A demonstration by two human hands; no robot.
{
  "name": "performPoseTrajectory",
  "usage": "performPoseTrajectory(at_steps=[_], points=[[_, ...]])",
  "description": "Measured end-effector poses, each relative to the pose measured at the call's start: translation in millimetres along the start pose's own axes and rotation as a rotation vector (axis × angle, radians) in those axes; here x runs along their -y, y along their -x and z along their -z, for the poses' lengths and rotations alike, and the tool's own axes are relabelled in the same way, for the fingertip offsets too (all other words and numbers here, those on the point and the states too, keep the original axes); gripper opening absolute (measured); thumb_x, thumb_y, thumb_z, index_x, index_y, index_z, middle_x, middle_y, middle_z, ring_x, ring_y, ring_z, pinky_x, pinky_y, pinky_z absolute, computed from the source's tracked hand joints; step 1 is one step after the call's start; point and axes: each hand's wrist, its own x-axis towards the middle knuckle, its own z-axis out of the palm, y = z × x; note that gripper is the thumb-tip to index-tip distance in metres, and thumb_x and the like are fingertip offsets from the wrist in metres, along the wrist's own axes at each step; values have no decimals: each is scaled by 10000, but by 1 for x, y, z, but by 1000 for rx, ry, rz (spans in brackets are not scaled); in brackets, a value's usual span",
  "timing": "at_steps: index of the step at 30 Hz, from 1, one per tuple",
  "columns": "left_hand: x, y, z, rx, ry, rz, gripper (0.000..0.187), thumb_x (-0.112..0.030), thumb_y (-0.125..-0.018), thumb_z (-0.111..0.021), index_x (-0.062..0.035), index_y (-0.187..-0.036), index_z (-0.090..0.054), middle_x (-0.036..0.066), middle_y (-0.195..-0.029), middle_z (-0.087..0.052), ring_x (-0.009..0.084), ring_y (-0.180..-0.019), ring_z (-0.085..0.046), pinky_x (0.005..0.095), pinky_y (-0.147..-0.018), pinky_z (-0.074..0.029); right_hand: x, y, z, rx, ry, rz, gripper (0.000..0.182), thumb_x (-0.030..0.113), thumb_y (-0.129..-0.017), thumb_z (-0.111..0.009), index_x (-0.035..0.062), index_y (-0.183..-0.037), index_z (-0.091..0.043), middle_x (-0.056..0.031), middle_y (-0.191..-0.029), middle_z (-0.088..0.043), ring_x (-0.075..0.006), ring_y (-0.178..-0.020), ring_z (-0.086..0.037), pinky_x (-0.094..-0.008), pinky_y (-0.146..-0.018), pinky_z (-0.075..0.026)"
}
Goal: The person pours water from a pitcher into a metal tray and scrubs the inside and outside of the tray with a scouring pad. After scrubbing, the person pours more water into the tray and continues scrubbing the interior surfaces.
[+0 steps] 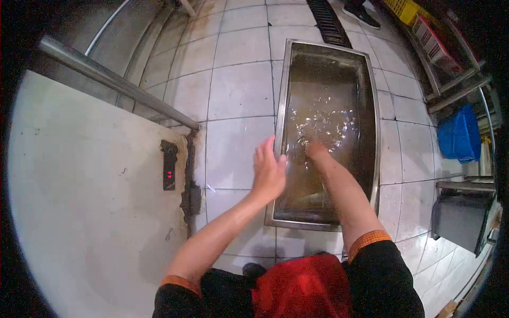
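Observation:
A long rectangular metal basin (282,100) of murky brown water (310,87) lies before me, its rim framing the water. My right hand (318,152) reaches down into the water, which ripples and splashes around it. The fingers are under the surface, and I cannot tell whether they hold anything. At the basin's left rim is my left hand (269,169), its fingers stretched forward and the thumb apart, close to the metal edge. Nothing shows in its grasp.
White floor tiles (238,90) surround the basin. A pale cabinet (101,185) with a small red display stands left, under a metal rail (116,82). On the right are a blue container (458,135) and a grey bin (460,220). Beyond lie a drain grate (327,21) and a person's shoe (363,16).

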Motion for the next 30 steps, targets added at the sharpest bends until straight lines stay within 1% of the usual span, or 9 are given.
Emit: performPoseTrajectory(at_steps=[6, 8, 11, 16, 21, 23, 26, 27, 30], points=[[-5, 4, -8, 17, -111, 63, 550, -183, -951, -437, 9, -1425, -235, 263, -1304, -395, 427, -1180, -403, 491, -1007, -301, -14, -14, -5, -124, 280, 240, 403, 244, -777, -630, 58, -1135, -625, -237, -1182, -581, -368, -1152, -533, -438, -958, -435], [-20, 0, -1, 61, -104, 77, 556, -204, -959, -419, 7, -1434, -221, 261, -1365, -354, 426, -1220, -382, 504, -1008, -304, 5, 15, 42, 118, -16, 57, 372, 199, -809, -581, 134, -1173, -621, -214, -1267, -541, -378, -1200, -491, -409, -974, -420], [-15, -3, -2, 38, -192, 44, 561, -198, -957, -426, -18, -1442, -209, 243, -1403, -317, 422, -1238, -368, 509, -1020, -301, 17, 88, 108, -50, -278, 80, 290, 192, -785, -576, 93, -1037, -680, -222, -1252, -548, -394, -1256, -422, -399, -973, -418], [-9, -60, -15, 42, -225, 93, 616, -173, -943, -461, -75, -1467, -151, 232, -1372, -358, 420, -1181, -428, 508, -974, -362, -37, 148, 108, -553, 718, 379, 227, 189, -831, -528, 77, -950, -685, -212, -1017, -625, -316, -1121, -525, -500, -1041, -314], [-17, -81, -11, 127, -178, 178, 617, -181, -945, -467, -91, -1471, -158, 248, -1237, -484, 431, -1034, -523, 503, -863, -432, -86, 54, 118, -214, 1143, 288, 284, 205, -869, -484, 12, -967, -668, -186, -1007, -635, -334, -1056, -548, -503, -1030, -315], [-11, -80, -14, 103, -129, 207, 613, -189, -950, -462, -104, -1474, -156, 256, -1160, -533, 438, -992, -542, 506, -834, -441, -151, -70, 136, -782, 876, 383, 276, 237, -874, -489, 52, -931, -686, -178, -1012, -643, -312, -1031, -572, -453, -997, -368], [-18, -87, -10, 128, -75, 249, 612, -201, -954, -458, -130, -1478, -150, 268, -1040, -589, 454, -923, -569, 517, -788, -450, -162, -62, 96, -721, 837, 258, 244, 236, -856, -517, 72, -868, -697, -165, -939, -663, -290, -930, -619, -435, -885, -455], [-19, -85, -10, 142, -49, 290, 612, -206, -955, -457, -139, -1480, -148, 272, -1000, -605, 459, -899, -578, 522, -772, -453, -91, 31, 126, -81, 1047, 287, 221, 237, -836, -543, 82, -818, -700, -141, -854, -675, -279, -830, -642, -464, -764, -493], [-16, -87, -8, 170, -11, 324, 611, -205, -956, -454, -159, -1481, -145, 285, -936, -620, 482, -863, -585, 541, -752, -452, -137, -7, 117, -217, 987, 255, 203, 228, -819, -557, 85, -822, -701, -107, -777, -673, -292, -753, -649, -472, -705, -499]])
